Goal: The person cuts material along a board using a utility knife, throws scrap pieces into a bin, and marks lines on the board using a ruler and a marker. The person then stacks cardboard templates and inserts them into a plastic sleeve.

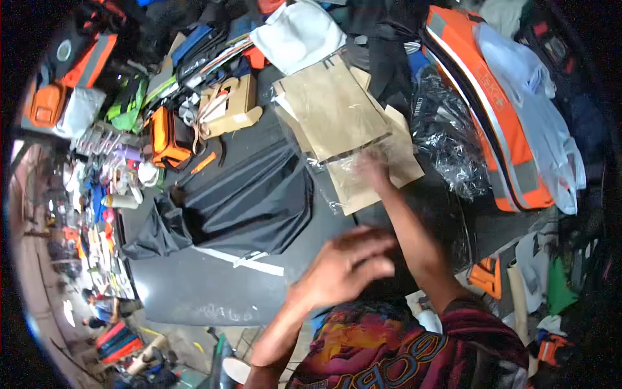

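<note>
My left hand (pixel 346 269) hovers above the near part of the black table, fingers loosely curved and apart, with nothing in them. Motion blurs its fingertips. My right hand (pixel 374 170) reaches over brown cardboard sheets (pixel 343 110) that lie in clear plastic wrapping (pixel 330 188). Its fingers are smeared and seem to touch the plastic; whether they grip it does not show. Left of the cardboard a piece of black fabric (pixel 259 201) is spread in folds, with a white strip (pixel 243 260) along its near edge.
A large orange bag with grey bands (pixel 512 142) lies at the right, beside black items in clear plastic (pixel 447 129). Behind are a white cloth bundle (pixel 299 35), an open cardboard box (pixel 230 107) and a small orange-black pouch (pixel 168 137). An orange-handled tool (pixel 204 163) lies near the pouch.
</note>
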`<move>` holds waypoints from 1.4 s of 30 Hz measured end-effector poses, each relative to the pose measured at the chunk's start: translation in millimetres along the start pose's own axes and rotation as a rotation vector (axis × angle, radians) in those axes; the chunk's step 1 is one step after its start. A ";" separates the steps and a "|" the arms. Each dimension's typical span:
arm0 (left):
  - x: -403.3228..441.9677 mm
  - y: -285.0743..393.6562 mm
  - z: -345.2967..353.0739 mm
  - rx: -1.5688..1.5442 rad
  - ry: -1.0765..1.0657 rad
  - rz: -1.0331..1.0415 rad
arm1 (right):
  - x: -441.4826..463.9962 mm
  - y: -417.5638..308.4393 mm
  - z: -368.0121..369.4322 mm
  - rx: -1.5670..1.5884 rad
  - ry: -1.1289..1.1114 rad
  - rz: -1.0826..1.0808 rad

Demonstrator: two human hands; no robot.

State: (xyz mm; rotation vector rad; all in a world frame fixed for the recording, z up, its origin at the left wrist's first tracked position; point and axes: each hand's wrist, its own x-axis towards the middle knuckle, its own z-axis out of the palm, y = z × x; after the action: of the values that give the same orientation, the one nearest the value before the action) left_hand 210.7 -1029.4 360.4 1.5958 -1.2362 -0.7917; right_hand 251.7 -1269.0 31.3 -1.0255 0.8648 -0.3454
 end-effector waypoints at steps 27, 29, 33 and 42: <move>-100.2 90.0 28.0 -0.735 0.051 0.345 | -262.5 70.6 -79.7 -0.309 -0.278 0.088; -112.9 30.7 42.1 -0.764 0.009 0.152 | -275.6 74.4 -69.7 -0.221 -0.357 -0.041; -172.8 -62.1 90.8 0.317 0.284 -0.639 | -284.8 77.6 -71.9 -0.486 -0.510 -0.051; -459.2 -240.9 231.6 0.360 0.200 -0.993 | -315.0 81.2 -47.1 -0.862 -0.627 -0.097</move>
State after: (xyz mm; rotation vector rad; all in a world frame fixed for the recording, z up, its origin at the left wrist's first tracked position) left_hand -40.8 -642.2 29.8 2.5582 -0.3834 -0.9861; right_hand 6.0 -1060.5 96.7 -1.8442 0.3662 0.3097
